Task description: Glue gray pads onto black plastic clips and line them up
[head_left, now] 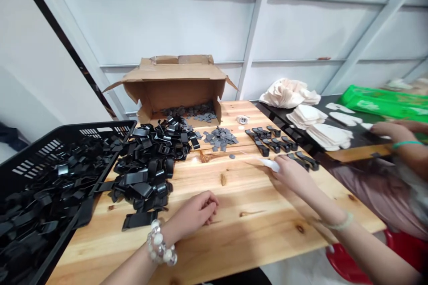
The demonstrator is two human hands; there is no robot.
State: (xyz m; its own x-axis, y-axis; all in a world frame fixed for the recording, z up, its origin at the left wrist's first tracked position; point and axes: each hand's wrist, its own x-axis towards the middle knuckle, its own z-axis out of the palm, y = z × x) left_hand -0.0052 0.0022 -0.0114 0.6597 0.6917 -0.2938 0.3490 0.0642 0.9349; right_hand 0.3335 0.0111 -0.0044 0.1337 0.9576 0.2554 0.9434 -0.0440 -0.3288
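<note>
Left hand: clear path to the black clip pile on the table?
Probably yes. The left hand rests loosely curled on bare wood just right of the black clip pile, with nothing between them. The right hand is occupied elsewhere.

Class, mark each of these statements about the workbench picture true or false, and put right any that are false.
1. The right hand holds a small white thing. True.
2. The left hand grips a black clip. False: it rests loosely curled on the bare wood of the table, holding nothing.
3. The cardboard box stands open at the far side of the table. True.
4. The grey pads lie inside the black crate. False: they lie in a small heap on the table in front of the box; the crate holds black clips.
5. A row of black clips lies just beyond the right hand. True.
</note>
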